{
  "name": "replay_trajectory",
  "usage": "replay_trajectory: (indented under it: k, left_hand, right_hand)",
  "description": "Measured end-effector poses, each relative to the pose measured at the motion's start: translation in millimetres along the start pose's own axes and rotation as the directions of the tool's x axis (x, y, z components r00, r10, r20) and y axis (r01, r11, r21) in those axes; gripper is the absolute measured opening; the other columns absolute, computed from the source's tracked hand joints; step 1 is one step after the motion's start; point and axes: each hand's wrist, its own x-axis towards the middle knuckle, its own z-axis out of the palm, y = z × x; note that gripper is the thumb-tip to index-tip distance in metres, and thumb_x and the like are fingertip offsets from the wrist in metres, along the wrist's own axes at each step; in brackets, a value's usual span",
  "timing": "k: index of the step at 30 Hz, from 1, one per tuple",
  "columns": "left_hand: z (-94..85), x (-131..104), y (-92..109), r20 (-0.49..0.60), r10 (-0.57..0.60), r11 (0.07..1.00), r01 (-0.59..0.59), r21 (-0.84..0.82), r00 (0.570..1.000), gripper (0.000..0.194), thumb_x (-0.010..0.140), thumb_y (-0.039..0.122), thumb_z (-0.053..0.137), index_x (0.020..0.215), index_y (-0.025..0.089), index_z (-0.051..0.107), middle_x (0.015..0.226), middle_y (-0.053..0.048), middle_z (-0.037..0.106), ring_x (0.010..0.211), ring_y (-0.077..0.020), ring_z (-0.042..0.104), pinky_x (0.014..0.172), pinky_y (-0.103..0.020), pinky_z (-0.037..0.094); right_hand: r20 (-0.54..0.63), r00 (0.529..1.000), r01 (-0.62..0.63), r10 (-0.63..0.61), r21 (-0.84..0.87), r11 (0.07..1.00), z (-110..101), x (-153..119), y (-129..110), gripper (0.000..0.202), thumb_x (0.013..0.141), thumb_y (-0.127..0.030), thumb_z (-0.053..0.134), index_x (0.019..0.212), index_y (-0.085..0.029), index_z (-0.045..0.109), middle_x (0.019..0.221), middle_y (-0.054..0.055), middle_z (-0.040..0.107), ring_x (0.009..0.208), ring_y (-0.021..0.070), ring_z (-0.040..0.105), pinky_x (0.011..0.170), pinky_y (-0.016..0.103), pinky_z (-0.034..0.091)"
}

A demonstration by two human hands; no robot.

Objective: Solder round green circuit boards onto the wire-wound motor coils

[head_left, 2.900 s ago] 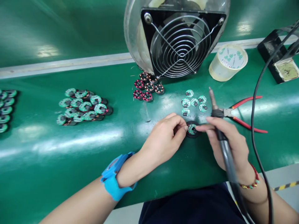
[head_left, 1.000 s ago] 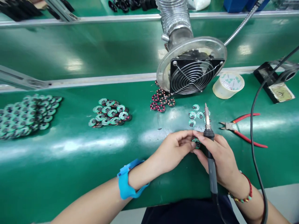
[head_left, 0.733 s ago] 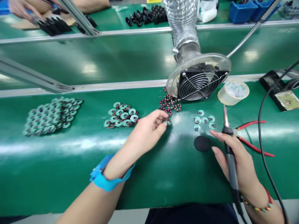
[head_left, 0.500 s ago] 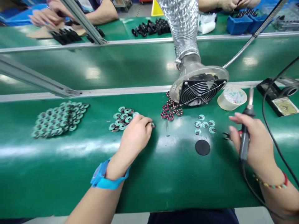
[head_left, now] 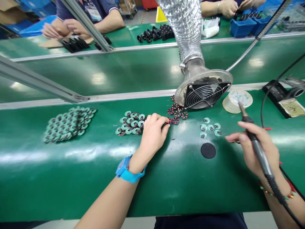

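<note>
My left hand (head_left: 154,132) reaches to the group of red-and-black wound rings (head_left: 175,120). Its thumb and fingertips close on a ring (head_left: 168,121) at the group's near left edge. Just left of that hand lies a cluster of rings topped with green circuit boards (head_left: 130,121). In my right hand (head_left: 259,146) is a soldering iron (head_left: 258,149), held like a pen, its tip pointing up and left in front of the tape roll. Several loose round green circuit boards (head_left: 210,127) and a black disc (head_left: 208,150) lie between my hands.
A fume extractor (head_left: 206,93) hangs over the red rings. Behind the iron are a tape roll (head_left: 237,101) and an iron stand (head_left: 278,98). A large pile of green-topped parts (head_left: 65,125) sits at left. Red-handled tool parts (head_left: 268,128) show beside my right hand. Co-workers' hands (head_left: 228,8) appear across the bench.
My left hand has moved right, from a green-topped part beside the cluster to the red rings. The soldering iron has tilted, its tip swinging left. The view has shifted slightly.
</note>
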Motion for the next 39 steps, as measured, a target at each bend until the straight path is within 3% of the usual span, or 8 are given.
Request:
replay_trajectory:
  k: [5, 8, 10, 14, 18, 26, 34, 39]
  left_hand:
    - [-16.3, -23.7, 27.8, 0.148, 0.363, 0.792, -0.221, -0.569, 0.920, 0.010, 0.090, 0.015, 0.057, 0.093, 0.020, 0.065, 0.086, -0.001, 0.056, 0.080, -0.0141, 0.055, 0.072, -0.026, 0.046]
    - [-17.1, -38.8, 48.9, 0.177, 0.551, 0.702, -0.338, -0.627, 0.815, 0.017, 0.090, 0.008, 0.053, 0.091, 0.021, 0.065, 0.081, 0.001, 0.050, 0.073, -0.0105, 0.051, 0.067, -0.022, 0.043]
    - [-14.5, -45.1, 55.5, 0.172, 0.582, 0.687, -0.368, -0.626, 0.795, 0.023, 0.090, 0.004, 0.049, 0.094, 0.022, 0.063, 0.081, 0.001, 0.049, 0.074, -0.0105, 0.050, 0.068, -0.022, 0.042]
    - [-8.1, -47.4, 55.6, 0.282, 0.361, 0.638, -0.015, -0.770, 0.889, 0.018, 0.093, 0.014, 0.047, 0.108, 0.022, 0.053, 0.092, -0.001, 0.053, 0.082, -0.0127, 0.053, 0.074, -0.025, 0.045]
    - [-1.1, -46.3, 61.1, 0.498, 0.257, 0.601, 0.266, -0.754, 0.829, 0.019, 0.094, 0.035, 0.047, 0.087, 0.018, 0.053, 0.078, 0.000, 0.053, 0.073, -0.0144, 0.050, 0.067, -0.028, 0.042]
    - [10.0, -50.5, 72.9, 0.481, 0.155, 0.642, 0.282, -0.713, 0.863, 0.028, 0.092, 0.034, 0.046, 0.070, 0.017, 0.051, 0.069, 0.001, 0.050, 0.068, -0.0130, 0.046, 0.064, -0.026, 0.037]
    - [10.7, -46.2, 62.2, 0.463, 0.050, 0.328, 0.423, -0.845, 0.885, 0.031, 0.090, 0.044, 0.053, 0.073, 0.018, 0.053, 0.066, 0.003, 0.052, 0.061, -0.0112, 0.045, 0.058, -0.024, 0.036]
    - [6.9, -44.2, 69.4, 0.503, 0.089, 0.443, 0.418, -0.793, 0.860, 0.024, 0.084, 0.036, 0.061, 0.072, 0.017, 0.054, 0.066, 0.003, 0.048, 0.063, -0.0109, 0.043, 0.059, -0.024, 0.036]
  right_hand:
    - [0.354, 0.924, 0.116, -0.141, 0.091, 0.989, 14.9, -11.6, -26.8, 0.043, 0.091, -0.020, 0.059, 0.131, -0.026, 0.045, 0.111, 0.006, 0.071, 0.092, 0.0172, 0.071, 0.084, 0.033, 0.059]
    - [0.524, 0.835, 0.073, -0.167, 0.196, 0.978, 22.8, -15.7, -41.5, 0.054, 0.089, -0.023, 0.063, 0.136, -0.025, 0.037, 0.118, 0.007, 0.067, 0.100, 0.0166, 0.068, 0.088, 0.031, 0.057]
    - [0.532, 0.826, 0.091, -0.187, 0.202, 0.975, 25.8, -17.7, -44.4, 0.049, 0.089, -0.023, 0.063, 0.132, -0.024, 0.040, 0.117, 0.007, 0.066, 0.098, 0.0166, 0.067, 0.086, 0.030, 0.057]
    - [0.378, 0.899, 0.205, -0.222, 0.086, 0.975, 30.3, -22.7, -36.6, 0.044, 0.090, -0.020, 0.059, 0.131, -0.020, 0.041, 0.109, 0.009, 0.066, 0.094, 0.0194, 0.066, 0.083, 0.034, 0.057]
    - [0.381, 0.878, 0.331, -0.289, -0.046, 0.943, 38.4, -27.4, -30.3, 0.040, 0.092, -0.017, 0.053, 0.130, -0.020, 0.042, 0.102, 0.010, 0.066, 0.087, 0.0229, 0.065, 0.073, 0.038, 0.058]
    - [0.435, 0.880, 0.226, -0.190, -0.032, 0.974, 44.0, -33.3, -32.8, 0.043, 0.092, -0.016, 0.053, 0.132, -0.024, 0.040, 0.112, 0.010, 0.063, 0.087, 0.0208, 0.067, 0.070, 0.035, 0.059]
    - [0.316, 0.921, 0.253, -0.229, -0.036, 0.967, 35.8, -30.1, -31.7, 0.036, 0.091, -0.019, 0.058, 0.125, -0.019, 0.046, 0.102, 0.009, 0.068, 0.091, 0.0222, 0.064, 0.079, 0.039, 0.056]
    - [0.414, 0.873, 0.274, -0.256, 0.016, 0.962, 38.4, -32.0, -30.5, 0.035, 0.093, -0.018, 0.052, 0.128, -0.022, 0.046, 0.111, 0.008, 0.067, 0.096, 0.0204, 0.064, 0.080, 0.037, 0.056]
